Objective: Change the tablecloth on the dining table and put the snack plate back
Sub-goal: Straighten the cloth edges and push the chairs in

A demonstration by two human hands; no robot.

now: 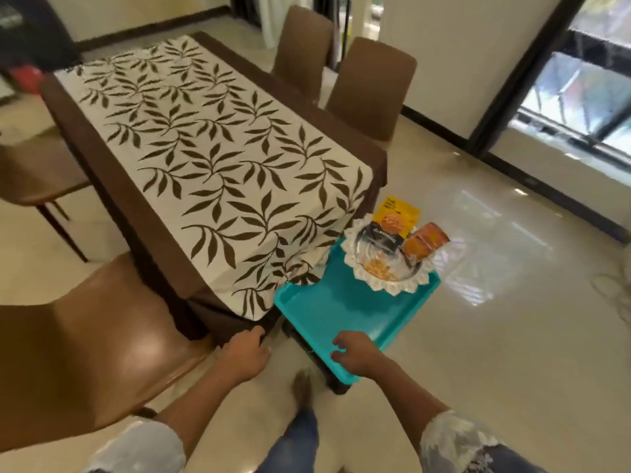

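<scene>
A cream tablecloth with brown leaves point(218, 158) covers the dining table over a brown under-cloth point(160, 254). To the right of the table's near corner, a teal tray point(345, 308) rests on a dark stool. At its far end stands the snack plate point(387, 264), glass on a lace doily, holding several snack packets. My left hand point(244, 353) touches the hanging brown hem at the near corner, fingers curled. My right hand point(355, 353) is over the tray's near edge, fingers apart; whether it grips the rim is unclear.
A glossy brown chair point(92, 343) stands at the near left, two brown chairs point(368, 87) along the far side and another point(34, 172) at the left. Shiny tiled floor point(495, 302) spreads to the right toward large windows. My foot shows below the tray.
</scene>
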